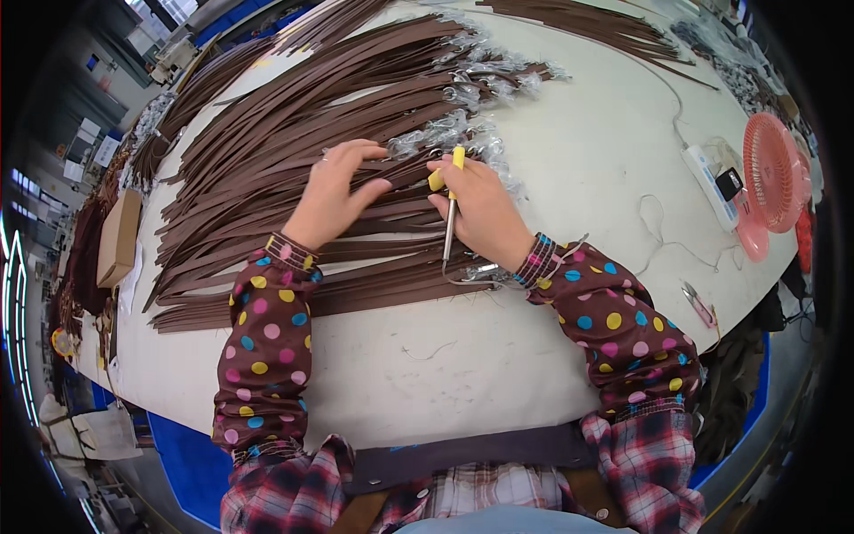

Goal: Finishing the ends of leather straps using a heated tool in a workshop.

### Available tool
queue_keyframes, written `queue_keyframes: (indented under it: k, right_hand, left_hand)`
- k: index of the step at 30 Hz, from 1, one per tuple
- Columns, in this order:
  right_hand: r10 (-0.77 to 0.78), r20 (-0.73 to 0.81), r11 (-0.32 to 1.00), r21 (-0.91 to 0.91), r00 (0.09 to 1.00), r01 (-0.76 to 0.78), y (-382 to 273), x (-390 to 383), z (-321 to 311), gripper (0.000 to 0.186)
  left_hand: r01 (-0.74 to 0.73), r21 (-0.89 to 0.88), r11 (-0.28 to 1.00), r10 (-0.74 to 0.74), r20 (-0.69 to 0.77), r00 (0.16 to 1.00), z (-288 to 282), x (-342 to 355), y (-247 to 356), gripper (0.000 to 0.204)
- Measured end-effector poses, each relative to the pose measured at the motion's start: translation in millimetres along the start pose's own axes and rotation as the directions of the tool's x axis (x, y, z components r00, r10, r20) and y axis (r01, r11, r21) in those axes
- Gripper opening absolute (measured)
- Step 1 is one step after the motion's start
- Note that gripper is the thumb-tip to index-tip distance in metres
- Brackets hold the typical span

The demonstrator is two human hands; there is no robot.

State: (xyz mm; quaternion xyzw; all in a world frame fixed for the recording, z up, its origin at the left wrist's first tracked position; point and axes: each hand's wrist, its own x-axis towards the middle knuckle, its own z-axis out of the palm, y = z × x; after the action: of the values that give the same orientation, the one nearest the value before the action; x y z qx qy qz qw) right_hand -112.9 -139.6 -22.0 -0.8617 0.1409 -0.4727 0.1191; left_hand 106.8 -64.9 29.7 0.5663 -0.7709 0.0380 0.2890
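Observation:
Many long brown straps (294, 133) lie side by side across the table, their right ends wrapped in clear plastic (436, 133). My right hand (485, 209) is closed on a slim pen-like tool (451, 218), with a yellow top and a metal shaft. A thin cord runs off the tool's lower end; its working tip cannot be made out. My left hand (338, 191) rests over the straps just left of the plastic, thumb and fingers apart, with nothing visible in it. Its fingertips are close to the plastic wrapping.
On the right stand a pink fan (772, 173) and a white power strip (712, 182) with a black plug in it. Small snips (698, 304) lie near the table's right edge. More brown straps (587, 27) spread at the back. A cardboard box (119, 238) stands at the left edge.

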Motion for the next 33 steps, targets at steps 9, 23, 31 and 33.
queue_keyframes:
  k: [9, 23, 31, 33]
  right_hand:
    - [0.089, 0.111, 0.996, 0.022, 0.99, -0.092, -4, 4, 2, 0.029]
    - [-0.052, 0.135, 0.995, -0.076, 0.99, 0.062, -20, 15, 25, 0.02]
    - [-0.051, 0.219, 0.979, -0.181, 0.974, 0.092, -28, 3, 12, 0.016]
    - [-0.06, 0.198, 0.98, -0.174, 0.978, 0.095, -29, 5, 12, 0.017]
  left_hand:
    - [0.031, 0.373, 0.927, -0.089, 0.138, 0.986, 5, -41, -3, 0.031]
    - [0.143, 0.262, 0.955, -0.15, 0.007, 0.989, 11, -57, 15, 0.029]
    - [0.317, 0.038, 0.948, -0.318, 0.019, 0.948, 4, -70, 21, 0.021]
    - [0.261, 0.11, 0.959, -0.266, 0.034, 0.963, 0, -62, 9, 0.018]
